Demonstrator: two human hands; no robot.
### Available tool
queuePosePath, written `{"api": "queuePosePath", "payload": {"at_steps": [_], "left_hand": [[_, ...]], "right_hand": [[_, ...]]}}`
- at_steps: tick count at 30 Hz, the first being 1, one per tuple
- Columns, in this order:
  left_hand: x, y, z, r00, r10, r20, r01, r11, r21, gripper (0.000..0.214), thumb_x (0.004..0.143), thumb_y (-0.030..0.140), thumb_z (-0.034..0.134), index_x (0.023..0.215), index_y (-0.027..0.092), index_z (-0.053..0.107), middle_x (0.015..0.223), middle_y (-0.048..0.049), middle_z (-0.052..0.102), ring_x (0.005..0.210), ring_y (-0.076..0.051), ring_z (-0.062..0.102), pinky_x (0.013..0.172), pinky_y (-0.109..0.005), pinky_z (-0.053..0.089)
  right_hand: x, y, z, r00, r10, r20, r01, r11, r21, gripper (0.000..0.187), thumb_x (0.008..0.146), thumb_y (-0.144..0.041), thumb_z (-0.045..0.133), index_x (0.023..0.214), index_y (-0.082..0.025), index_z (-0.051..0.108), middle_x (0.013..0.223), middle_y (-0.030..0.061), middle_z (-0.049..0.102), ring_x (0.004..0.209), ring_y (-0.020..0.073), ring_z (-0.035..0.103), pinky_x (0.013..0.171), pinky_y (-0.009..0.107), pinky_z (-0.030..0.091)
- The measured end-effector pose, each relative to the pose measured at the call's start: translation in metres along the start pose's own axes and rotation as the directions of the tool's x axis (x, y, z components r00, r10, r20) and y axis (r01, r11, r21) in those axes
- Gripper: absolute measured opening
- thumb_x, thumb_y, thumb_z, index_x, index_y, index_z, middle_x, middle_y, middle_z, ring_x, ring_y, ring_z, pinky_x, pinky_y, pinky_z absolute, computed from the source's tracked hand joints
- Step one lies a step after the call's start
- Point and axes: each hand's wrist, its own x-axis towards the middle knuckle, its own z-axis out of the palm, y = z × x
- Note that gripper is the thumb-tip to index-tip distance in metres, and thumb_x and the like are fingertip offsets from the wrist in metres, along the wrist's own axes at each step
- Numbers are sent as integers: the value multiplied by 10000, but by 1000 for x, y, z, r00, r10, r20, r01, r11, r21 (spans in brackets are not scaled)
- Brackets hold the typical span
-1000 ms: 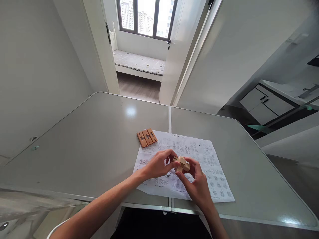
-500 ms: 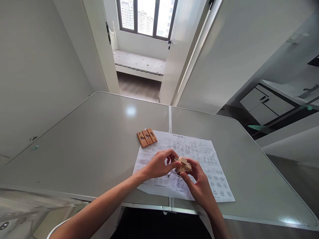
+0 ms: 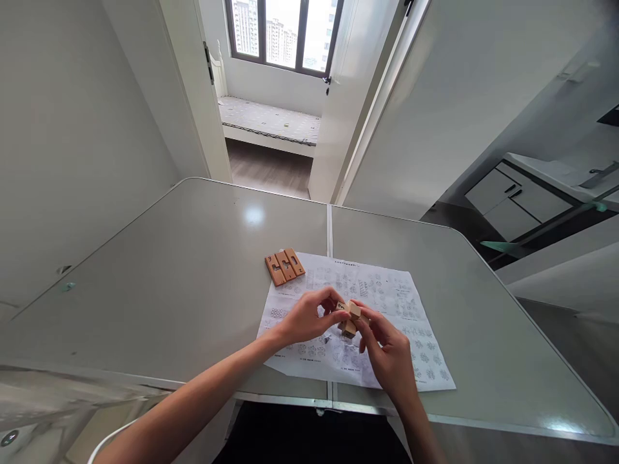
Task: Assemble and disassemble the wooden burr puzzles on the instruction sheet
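Observation:
Both hands meet over a printed instruction sheet point(image 3: 416, 361) on a grey table point(image 3: 169, 290). My left hand point(image 3: 307, 318) pinches the left side of a small wooden puzzle assembly point(image 3: 349, 317) made of pale interlocked blocks. My right hand point(image 3: 387, 351) grips the same assembly from the right and below, fingers curled round it. Three loose notched wooden pieces point(image 3: 285, 265) lie side by side at the sheet's far left corner, apart from both hands.
The table is two panels joined by a seam point(image 3: 329, 232). Beyond its far edge an open doorway point(image 3: 271, 129) leads to a room with a window. A white wall stands to the left; cabinets point(image 3: 517, 200) are at the right.
My right hand has shifted its fingers over the top of the puzzle assembly and turned it slightly. The left hand keeps its pinch. The loose pieces have not moved.

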Motion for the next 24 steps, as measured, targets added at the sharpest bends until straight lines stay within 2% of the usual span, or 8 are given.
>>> {"api": "queuePosePath", "payload": {"at_steps": [5, 10, 15, 24], "left_hand": [[0, -4, 1, 999, -4, -48, 7, 998, 61, 247, 950, 424, 748, 925, 193, 667, 790, 12, 646, 730, -138, 568, 708, -266, 454], [-1, -6, 1, 999, 15, -43, -11, 995, 94, 200, 950, 383, 738, 938, 199, 660, 792, 20, 630, 730, -134, 562, 707, -262, 445], [-1, -4, 1, 999, 31, -30, -27, 993, 114, 193, 951, 380, 730, 930, 203, 655, 791, 19, 630, 735, -139, 569, 720, -267, 454], [-2, -1, 1, 999, 32, -28, -29, 995, 100, 190, 934, 364, 754, 930, 205, 651, 796, 20, 629, 736, -140, 568, 726, -273, 444]], "right_hand": [[0, -3, 2, 993, -75, -94, 61, 987, -148, 294, 1039, -501, 650, 1124, -236, 744, 1210, 113, 738, 906, 225, 729, 601, 301, 629], [1, 0, 2, 988, -146, -52, 128, 958, -257, 262, 1072, -475, 598, 1100, -235, 698, 1085, 80, 713, 856, 198, 709, 494, 245, 565], [-1, 2, 3, 983, -182, -24, 168, 942, -290, 221, 1103, -425, 550, 1131, -239, 666, 1091, 84, 688, 878, 202, 694, 558, 274, 602], [-1, 1, 4, 984, -175, -33, 159, 944, -288, 228, 1107, -433, 525, 1118, -246, 656, 1091, 95, 684, 895, 227, 700, 611, 322, 626]]}}
